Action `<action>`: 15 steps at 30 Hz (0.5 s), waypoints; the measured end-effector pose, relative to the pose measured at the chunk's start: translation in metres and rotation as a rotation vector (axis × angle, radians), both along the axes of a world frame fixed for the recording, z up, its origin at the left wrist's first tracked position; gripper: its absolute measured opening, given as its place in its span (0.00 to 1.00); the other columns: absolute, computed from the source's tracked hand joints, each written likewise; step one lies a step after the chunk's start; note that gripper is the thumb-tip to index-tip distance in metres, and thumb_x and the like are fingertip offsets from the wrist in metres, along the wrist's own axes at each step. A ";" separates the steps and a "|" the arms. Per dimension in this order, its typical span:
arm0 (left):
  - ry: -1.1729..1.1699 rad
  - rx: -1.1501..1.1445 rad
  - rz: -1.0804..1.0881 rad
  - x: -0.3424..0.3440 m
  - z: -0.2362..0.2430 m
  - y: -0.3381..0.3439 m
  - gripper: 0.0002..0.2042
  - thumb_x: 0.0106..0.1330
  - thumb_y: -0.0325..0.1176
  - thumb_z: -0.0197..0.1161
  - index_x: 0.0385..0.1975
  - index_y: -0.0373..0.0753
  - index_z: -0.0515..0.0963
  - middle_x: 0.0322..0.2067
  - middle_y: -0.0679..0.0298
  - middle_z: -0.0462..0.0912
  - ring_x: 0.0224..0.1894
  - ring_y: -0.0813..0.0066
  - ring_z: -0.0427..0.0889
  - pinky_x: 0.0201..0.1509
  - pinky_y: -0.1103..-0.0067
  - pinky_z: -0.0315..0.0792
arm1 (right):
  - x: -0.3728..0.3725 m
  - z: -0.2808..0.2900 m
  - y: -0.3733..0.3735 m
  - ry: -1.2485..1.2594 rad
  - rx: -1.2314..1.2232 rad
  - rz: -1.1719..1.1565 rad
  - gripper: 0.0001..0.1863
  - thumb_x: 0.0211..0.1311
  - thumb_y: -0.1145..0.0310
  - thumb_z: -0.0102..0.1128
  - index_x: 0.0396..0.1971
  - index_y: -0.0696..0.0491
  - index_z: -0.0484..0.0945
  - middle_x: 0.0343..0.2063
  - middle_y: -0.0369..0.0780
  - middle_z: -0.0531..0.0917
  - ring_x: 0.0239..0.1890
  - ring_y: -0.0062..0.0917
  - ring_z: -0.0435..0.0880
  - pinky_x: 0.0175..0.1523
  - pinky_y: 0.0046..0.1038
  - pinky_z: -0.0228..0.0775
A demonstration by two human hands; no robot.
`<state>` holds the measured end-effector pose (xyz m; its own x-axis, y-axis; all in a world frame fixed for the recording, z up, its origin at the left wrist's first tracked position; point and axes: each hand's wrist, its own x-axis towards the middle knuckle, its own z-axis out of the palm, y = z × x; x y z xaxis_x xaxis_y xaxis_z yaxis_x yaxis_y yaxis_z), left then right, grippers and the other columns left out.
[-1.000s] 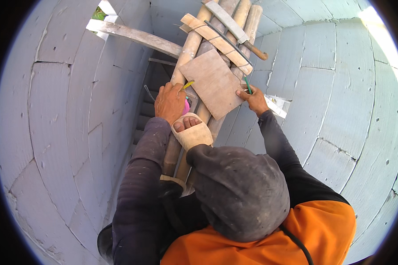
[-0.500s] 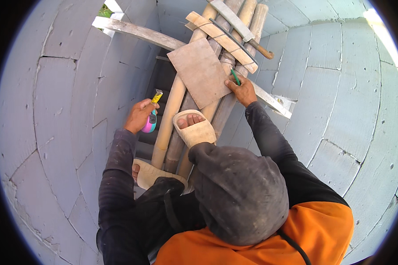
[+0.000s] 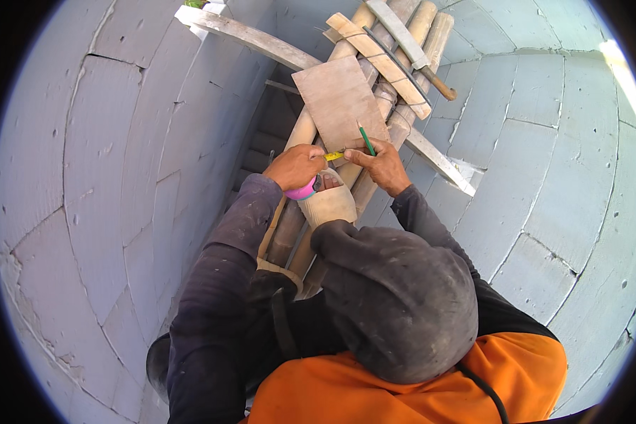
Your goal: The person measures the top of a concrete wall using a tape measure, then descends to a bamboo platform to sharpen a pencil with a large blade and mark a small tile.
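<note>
My left hand (image 3: 293,168) is closed round a pink and teal tape measure (image 3: 302,191). A short stretch of its yellow blade (image 3: 333,156) reaches across to my right hand (image 3: 381,167), whose thumb and fingers are at the blade's end. A green pencil (image 3: 366,141) sticks up between the fingers of that same hand. Both hands are at the lower edge of a flat tan rectangular board (image 3: 340,95), which lies on bamboo poles (image 3: 302,133). My sandalled foot (image 3: 330,201) rests on the poles just below the hands.
On the far part of the poles lie a wooden strip (image 3: 378,63) with a dark rod along it and a large wood-handled blade (image 3: 410,42). A white wooden beam (image 3: 254,39) crosses under the poles. Grey block walls (image 3: 106,162) rise on both sides.
My left hand has brought the tape measure rightward to the board's lower edge. My right hand has moved slightly down, from the board's right corner to the tape's end, still with the pencil.
</note>
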<state>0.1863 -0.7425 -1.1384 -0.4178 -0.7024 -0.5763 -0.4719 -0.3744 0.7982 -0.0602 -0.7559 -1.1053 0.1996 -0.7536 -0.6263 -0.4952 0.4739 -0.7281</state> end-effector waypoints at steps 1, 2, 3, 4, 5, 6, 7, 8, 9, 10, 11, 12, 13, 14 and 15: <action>0.011 0.022 -0.019 0.000 -0.001 0.001 0.18 0.69 0.43 0.59 0.40 0.32 0.83 0.30 0.50 0.82 0.35 0.59 0.79 0.44 0.66 0.71 | 0.003 0.001 0.000 -0.043 0.018 -0.055 0.23 0.65 0.53 0.76 0.47 0.59 0.88 0.37 0.40 0.90 0.41 0.23 0.86 0.50 0.28 0.76; 0.021 0.044 -0.038 0.001 -0.002 0.001 0.18 0.69 0.43 0.59 0.40 0.32 0.83 0.30 0.51 0.82 0.35 0.59 0.79 0.44 0.66 0.71 | 0.004 0.001 0.001 -0.086 0.036 -0.110 0.22 0.65 0.54 0.76 0.46 0.59 0.88 0.37 0.40 0.90 0.40 0.22 0.85 0.50 0.27 0.75; 0.032 0.065 -0.057 0.001 -0.003 0.004 0.18 0.69 0.43 0.59 0.39 0.31 0.83 0.30 0.51 0.82 0.35 0.59 0.79 0.44 0.66 0.71 | 0.005 0.000 0.003 -0.081 0.047 -0.085 0.21 0.65 0.55 0.76 0.45 0.59 0.89 0.37 0.39 0.90 0.40 0.21 0.85 0.49 0.27 0.75; 0.041 0.061 -0.054 0.002 -0.004 0.006 0.18 0.69 0.43 0.59 0.39 0.31 0.83 0.30 0.51 0.82 0.34 0.59 0.79 0.44 0.66 0.71 | 0.006 -0.002 0.004 -0.079 0.055 -0.057 0.20 0.65 0.55 0.75 0.44 0.59 0.89 0.37 0.39 0.90 0.39 0.21 0.84 0.49 0.27 0.75; 0.049 0.057 -0.051 0.004 -0.006 0.008 0.18 0.68 0.43 0.59 0.39 0.32 0.83 0.30 0.52 0.82 0.34 0.59 0.79 0.43 0.65 0.71 | 0.007 -0.003 0.004 -0.077 0.062 -0.029 0.20 0.66 0.56 0.75 0.43 0.59 0.89 0.36 0.39 0.90 0.38 0.21 0.84 0.48 0.27 0.75; 0.057 0.052 -0.048 0.005 -0.008 0.011 0.18 0.68 0.43 0.59 0.39 0.32 0.83 0.30 0.52 0.82 0.34 0.60 0.79 0.43 0.65 0.71 | 0.007 -0.004 0.005 -0.061 0.063 -0.012 0.19 0.66 0.56 0.75 0.43 0.59 0.89 0.35 0.38 0.90 0.37 0.20 0.84 0.47 0.27 0.74; 0.036 0.084 -0.072 0.006 -0.008 0.010 0.18 0.69 0.43 0.59 0.40 0.32 0.83 0.30 0.52 0.82 0.34 0.60 0.79 0.42 0.65 0.72 | 0.005 -0.005 0.005 -0.045 0.063 0.003 0.19 0.66 0.57 0.75 0.43 0.59 0.89 0.34 0.38 0.90 0.36 0.20 0.83 0.46 0.27 0.74; 0.014 0.117 -0.096 0.007 -0.008 0.008 0.18 0.69 0.43 0.60 0.41 0.32 0.83 0.30 0.52 0.82 0.33 0.60 0.79 0.42 0.65 0.72 | 0.005 -0.007 0.004 -0.029 0.064 0.019 0.19 0.66 0.57 0.75 0.42 0.59 0.89 0.33 0.38 0.89 0.35 0.20 0.83 0.45 0.27 0.74; -0.007 0.150 -0.121 0.008 -0.008 0.006 0.18 0.69 0.43 0.60 0.42 0.32 0.83 0.30 0.53 0.83 0.33 0.60 0.79 0.42 0.66 0.72 | 0.005 -0.012 0.004 -0.022 0.051 -0.027 0.19 0.65 0.57 0.75 0.42 0.59 0.89 0.32 0.38 0.89 0.34 0.20 0.83 0.45 0.27 0.74; 0.000 0.141 -0.072 0.009 -0.008 0.005 0.18 0.69 0.43 0.60 0.43 0.32 0.83 0.31 0.52 0.84 0.33 0.59 0.79 0.42 0.66 0.73 | 0.002 -0.018 0.004 -0.011 0.037 -0.074 0.19 0.65 0.57 0.75 0.41 0.59 0.89 0.31 0.38 0.89 0.34 0.20 0.83 0.44 0.27 0.74; 0.006 0.132 -0.024 0.010 -0.008 0.004 0.18 0.69 0.43 0.60 0.45 0.32 0.83 0.32 0.52 0.84 0.34 0.59 0.80 0.43 0.66 0.74 | -0.001 -0.023 0.004 0.000 0.022 -0.122 0.19 0.65 0.57 0.75 0.41 0.59 0.89 0.29 0.38 0.88 0.33 0.20 0.82 0.44 0.27 0.74; 0.013 0.123 0.023 0.011 -0.009 0.003 0.18 0.69 0.42 0.60 0.47 0.33 0.84 0.33 0.52 0.85 0.34 0.59 0.81 0.44 0.66 0.74 | -0.006 -0.028 0.002 0.055 -0.007 -0.135 0.19 0.65 0.56 0.74 0.40 0.59 0.89 0.29 0.38 0.88 0.32 0.20 0.82 0.43 0.28 0.74; -0.030 0.096 -0.001 0.015 -0.010 0.003 0.18 0.69 0.42 0.60 0.48 0.33 0.83 0.35 0.51 0.86 0.35 0.58 0.82 0.45 0.66 0.75 | -0.012 -0.033 -0.001 0.108 -0.033 -0.146 0.19 0.65 0.56 0.74 0.39 0.59 0.89 0.28 0.38 0.88 0.31 0.21 0.82 0.43 0.28 0.73; -0.073 0.066 -0.027 0.019 -0.008 0.001 0.19 0.69 0.42 0.60 0.50 0.34 0.83 0.36 0.50 0.86 0.36 0.58 0.83 0.46 0.66 0.76 | -0.020 -0.036 -0.004 0.162 -0.061 -0.159 0.19 0.65 0.55 0.73 0.39 0.59 0.89 0.27 0.38 0.87 0.31 0.21 0.82 0.42 0.28 0.73; -0.116 0.036 -0.053 0.022 -0.007 -0.002 0.19 0.69 0.42 0.60 0.51 0.34 0.83 0.37 0.49 0.87 0.37 0.57 0.84 0.47 0.66 0.76 | -0.029 -0.039 -0.007 0.187 -0.083 -0.189 0.19 0.65 0.55 0.73 0.38 0.59 0.89 0.27 0.38 0.87 0.31 0.21 0.82 0.42 0.28 0.73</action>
